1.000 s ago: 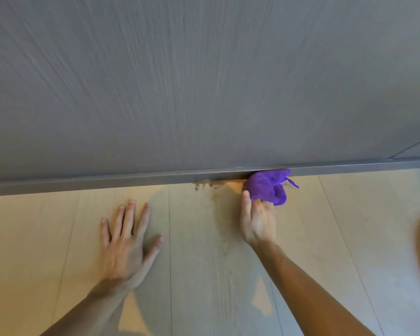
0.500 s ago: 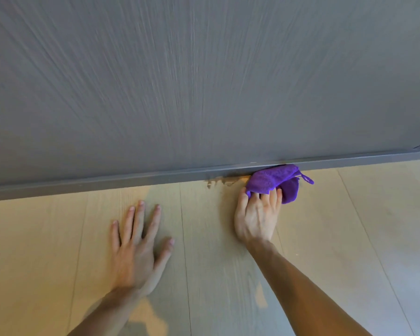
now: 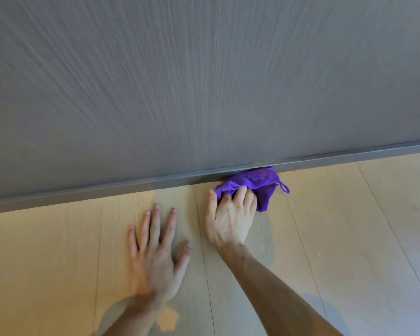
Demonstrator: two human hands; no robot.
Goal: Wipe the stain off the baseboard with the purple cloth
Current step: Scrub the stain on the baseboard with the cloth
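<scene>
A bunched purple cloth (image 3: 255, 181) is pressed against the foot of the grey baseboard (image 3: 131, 186), which runs across the view and rises to the right. My right hand (image 3: 229, 220) grips the cloth from below, fingers curled into its folds. A small loop hangs off the cloth's right side. My left hand (image 3: 157, 248) lies flat on the floor to the left, fingers spread, holding nothing. No brown stain shows where the cloth covers the floor edge.
A grey wood-grain wall panel (image 3: 204, 81) fills the upper half above the baseboard. The light wooden plank floor (image 3: 349, 226) spreads below, with shadows of my arms on it.
The brown smear seen left of the cloth is out of sight now. My right hand with the cloth has slid left over that spot. My left hand stays flat on the floor.
</scene>
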